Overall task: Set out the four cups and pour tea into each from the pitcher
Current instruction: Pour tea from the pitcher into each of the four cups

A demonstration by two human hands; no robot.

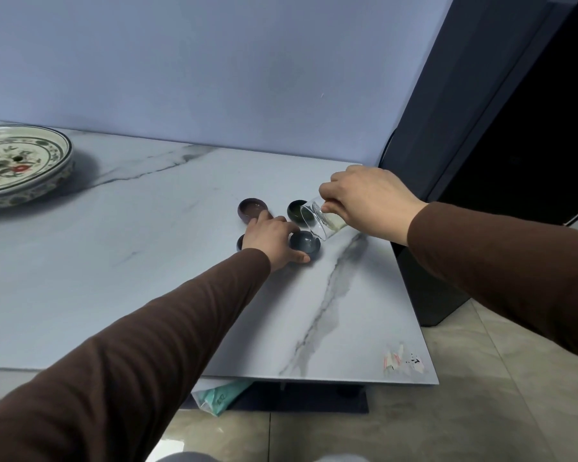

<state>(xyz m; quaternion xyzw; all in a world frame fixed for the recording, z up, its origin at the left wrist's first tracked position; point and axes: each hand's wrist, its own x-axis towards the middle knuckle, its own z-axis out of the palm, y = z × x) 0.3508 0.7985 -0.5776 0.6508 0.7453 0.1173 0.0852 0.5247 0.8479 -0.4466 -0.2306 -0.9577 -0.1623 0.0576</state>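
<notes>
Several small cups sit close together on the marble table [147, 255]. My right hand [367, 200] grips a clear glass pitcher [319, 220], tipped steeply to the left with its spout over the grey-blue cup [305, 245]; pale tea lies in its lower side. My left hand [271, 240] holds that grey-blue cup by its near rim, thumb against its front. A purple cup [251, 210] with liquid in it stands behind my left hand. A dark green cup [296, 210] stands behind the pitcher. Another dark cup [240, 243] peeks out left of my left hand, mostly hidden.
A large flower-patterned ceramic tray [17, 161] stands at the table's far left. A dark cabinet [481, 128] rises at the right past the table's edge. A torn sticker [402, 360] marks the near right corner. A teal bag [219, 393] lies under the table.
</notes>
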